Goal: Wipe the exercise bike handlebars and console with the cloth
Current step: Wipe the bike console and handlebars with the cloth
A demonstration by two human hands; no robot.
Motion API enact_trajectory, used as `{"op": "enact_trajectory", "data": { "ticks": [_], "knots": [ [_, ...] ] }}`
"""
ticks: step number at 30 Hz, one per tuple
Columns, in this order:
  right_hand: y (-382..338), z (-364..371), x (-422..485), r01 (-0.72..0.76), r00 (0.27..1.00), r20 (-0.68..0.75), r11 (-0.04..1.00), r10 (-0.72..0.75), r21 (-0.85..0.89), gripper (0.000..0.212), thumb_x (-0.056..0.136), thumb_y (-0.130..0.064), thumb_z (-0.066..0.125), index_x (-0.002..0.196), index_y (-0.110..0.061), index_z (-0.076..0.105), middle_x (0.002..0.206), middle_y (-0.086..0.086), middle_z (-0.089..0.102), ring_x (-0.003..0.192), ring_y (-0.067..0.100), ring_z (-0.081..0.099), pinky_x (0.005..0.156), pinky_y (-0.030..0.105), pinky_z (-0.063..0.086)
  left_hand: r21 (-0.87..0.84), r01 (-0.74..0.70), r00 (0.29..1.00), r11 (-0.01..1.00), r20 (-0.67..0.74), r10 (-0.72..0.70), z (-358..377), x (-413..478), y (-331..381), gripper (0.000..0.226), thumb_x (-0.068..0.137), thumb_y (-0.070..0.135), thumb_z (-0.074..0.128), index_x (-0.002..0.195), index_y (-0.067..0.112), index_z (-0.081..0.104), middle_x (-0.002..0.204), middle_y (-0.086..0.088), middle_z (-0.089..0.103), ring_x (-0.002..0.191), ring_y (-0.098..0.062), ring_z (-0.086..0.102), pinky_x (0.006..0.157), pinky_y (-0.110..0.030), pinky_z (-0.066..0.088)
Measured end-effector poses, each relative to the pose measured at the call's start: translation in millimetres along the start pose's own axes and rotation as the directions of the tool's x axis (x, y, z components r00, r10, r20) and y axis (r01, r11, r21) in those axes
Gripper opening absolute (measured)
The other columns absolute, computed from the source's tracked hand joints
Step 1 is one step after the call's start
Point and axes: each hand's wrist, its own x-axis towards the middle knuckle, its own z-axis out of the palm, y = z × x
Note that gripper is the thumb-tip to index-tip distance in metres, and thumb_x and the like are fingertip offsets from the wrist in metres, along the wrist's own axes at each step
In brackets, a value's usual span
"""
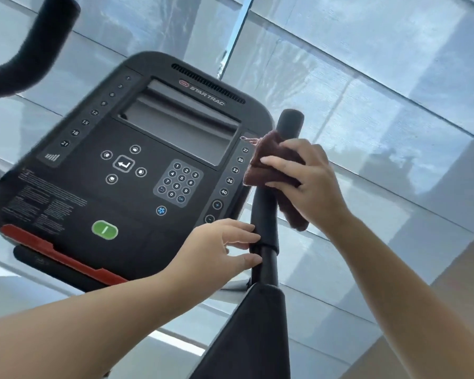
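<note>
Gym or fitness room: Star Trac exercise bike console (137,165) with keypad, padded handlebars (267,214), big window with translucent blinds (367,77) behind.

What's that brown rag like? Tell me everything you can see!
The dark reddish-brown fuzzy cloth is bunched and folded around the upright black padded handlebar, just right of the black console. The right hand grips it against the bar. A loose thread sticks out at its top corner, and one end hangs below the hand.
</note>
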Motion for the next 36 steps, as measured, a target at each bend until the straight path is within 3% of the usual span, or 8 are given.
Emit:
{"op": "enact_trajectory", "data": {
  "ticks": [3,8,13,18,20,23,30,36],
  "knots": [
    [-11.3,20.4,-29.1,-0.116,0.992,-0.03,0.974,0.124,0.193,0.033,0.075,-0.012,0.072,0.107,-0.021,0.068,0.112,-0.005,0.052,0.101,0.025,0.047,0.093,0.011,0.031,0.04,-0.007,1.0,0.999,0.001,0.007,-1.1,-1.3,2.9,0.026,0.072,0.016,0.076,0.096,0.025,0.07,0.108,0.021,0.06,0.083,0.007,0.061,0.082,-0.017,0.047],
    [-17.1,30.4,-48.0,-0.223,0.944,-0.108,0.844,0.312,0.488,0.038,0.074,-0.007,0.07,0.109,-0.021,0.066,0.107,-0.006,0.051,0.104,0.024,0.053,0.096,0.035,0.043,0.124,-0.037,0.999,0.992,0.006,0.036,-1.0,-2.5,11.4,0.032,0.073,0.017,0.075,0.104,0.02,0.067,0.106,0.018,0.059,0.083,0.006,0.061,0.08,-0.017,0.047],
    [-16.3,38.5,-28.1,-0.251,0.822,-0.28,0.758,0.495,0.602,0.039,0.077,-0.005,0.069,0.116,-0.01,0.062,0.103,0.007,0.054,0.098,0.013,0.052,0.093,0.015,0.04,0.188,-0.013,1.0,0.982,0.003,0.012,5.0,-3.8,18.5,0.043,0.072,0.024,0.075,0.113,0.026,0.061,0.11,0.019,0.056,0.089,0.009,0.058,0.077,-0.009,0.044],
    [-8.9,41.4,-35.8,-0.214,0.83,-0.243,0.689,0.502,0.692,0.04,0.076,-0.007,0.071,0.115,-0.011,0.063,0.103,0.011,0.056,0.095,0.009,0.053,0.09,0.014,0.041,0.253,0.1,0.994,0.962,-0.059,-0.088,9.4,-1.2,26.2,0.053,0.064,0.03,0.078,0.115,0.027,0.061,0.102,0.018,0.062,0.088,0.009,0.06,0.081,-0.012,0.048],
    [-12.2,45.4,-55.0,-0.211,0.835,-0.199,0.633,0.513,0.745,0.039,0.076,-0.009,0.071,0.113,-0.017,0.063,0.102,0.007,0.056,0.094,0.002,0.053,0.089,0.011,0.04,0.248,0.143,0.988,0.958,-0.084,-0.126,10.5,2.4,30.5,0.054,0.062,0.025,0.081,0.113,0.021,0.064,0.093,0.017,0.066,0.083,0.004,0.064,0.084,-0.019,0.051],
    [-16.9,50.4,-72.6,-0.185,0.822,-0.185,0.56,0.538,0.808,0.038,0.075,-0.014,0.069,0.111,-0.024,0.063,0.102,0.003,0.056,0.095,-0.003,0.053,0.087,0.009,0.039,0.221,0.188,0.98,0.957,-0.102,-0.169,11.1,4.7,33.8,0.048,0.062,0.016,0.082,0.107,0.016,0.067,0.077,0.018,0.07,0.076,0.002,0.066,0.079,-0.017,0.052],
    [-12.7,47.5,-43.9,-0.17,0.836,-0.202,0.589,0.511,0.79,0.037,0.074,-0.018,0.074,0.109,-0.026,0.066,0.1,-0.009,0.052,0.093,-0.005,0.051,0.087,0.007,0.038,0.126,0.275,0.956,0.953,-0.139,-0.258,19.2,-5.4,42.5,0.045,0.065,0.007,0.079,0.106,0.02,0.066,0.087,0.008,0.074,0.083,-0.004,0.068,0.079,-0.019,0.054],
    [-31.5,49.4,-86.8,-0.149,0.787,-0.147,0.415,0.6,0.898,0.037,0.075,-0.013,0.072,0.104,-0.034,0.062,0.095,-0.014,0.052,0.089,-0.009,0.052,0.081,0.003,0.036,0.195,0.294,0.954,0.936,-0.11,-0.277,20.7,-11.1,51.8,0.046,0.068,0.006,0.076,0.112,0.01,0.064,0.095,0.004,0.072,0.09,-0.005,0.067,0.083,-0.023,0.053]
  ]
}}
